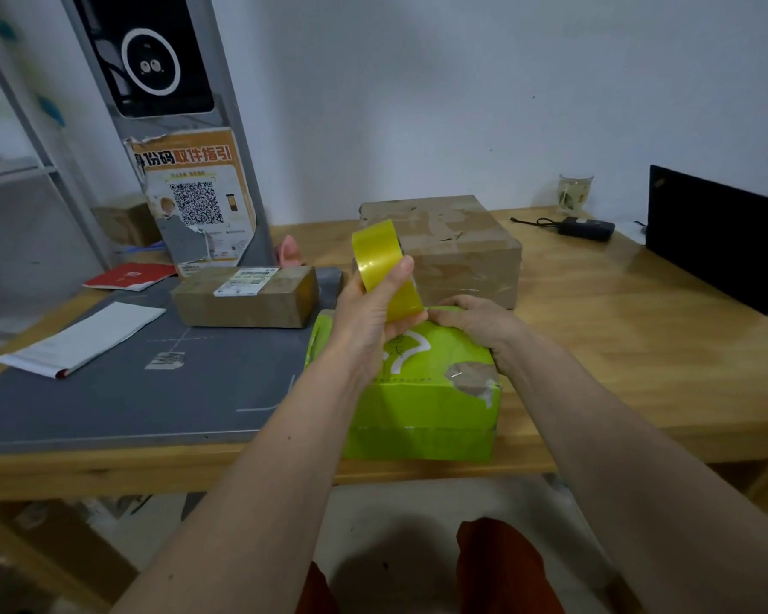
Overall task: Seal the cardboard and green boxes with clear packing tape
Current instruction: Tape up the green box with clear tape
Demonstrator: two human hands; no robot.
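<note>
L grip [369, 303] raised, clamps tape roll [375, 254]; R grip [475, 319] flat, presses green box [422, 405].

A light wooden desk [595, 330] carries a grey mat [129, 392], a bright green box [422, 414], a taped brown cardboard box [457, 245] and a black laptop [714, 241].

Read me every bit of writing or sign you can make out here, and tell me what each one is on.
"份码取件指引": orange poster on the grey pillar; its first character is torn off.
QR code: same poster; the small print around it is too blurred.
Shipping label on the small cardboard box: too small to read.
White marks on the green box: not legible.
Red booklet: logo too small to read.
</note>
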